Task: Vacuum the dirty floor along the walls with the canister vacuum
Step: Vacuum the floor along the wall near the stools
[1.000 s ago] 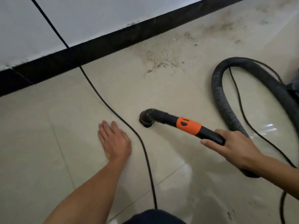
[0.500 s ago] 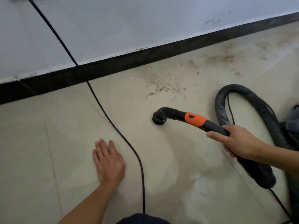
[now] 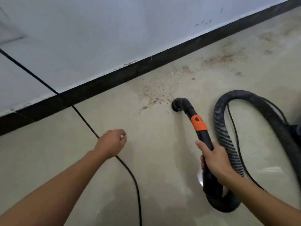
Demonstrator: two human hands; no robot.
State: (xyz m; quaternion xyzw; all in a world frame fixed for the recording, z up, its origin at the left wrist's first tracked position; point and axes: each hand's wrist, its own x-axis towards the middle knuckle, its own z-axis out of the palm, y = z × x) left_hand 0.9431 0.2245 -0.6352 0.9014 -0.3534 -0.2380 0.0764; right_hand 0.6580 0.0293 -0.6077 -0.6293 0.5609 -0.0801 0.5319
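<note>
**A:** Pale floor tiles [image 3: 162, 160] meet black skirting [image 3: 146, 69]. Why is your nozzle [image 3: 178, 104] parked near three o'clock?

**B:** It's at the edge of the dirt patch [image 3: 156, 93], which lies at its ten o'clock. Your right hand [image 3: 215, 160], at four, is wrapped around the wand [image 3: 205, 139], probably for reach. Your left hand [image 3: 110, 143], at eight, hangs loosely curled over the cord [image 3: 130, 173], gripping nothing.

**A:** Any writing?

**B:** None legible. The orange band [image 3: 198, 123] shows only a dark mark.
</note>
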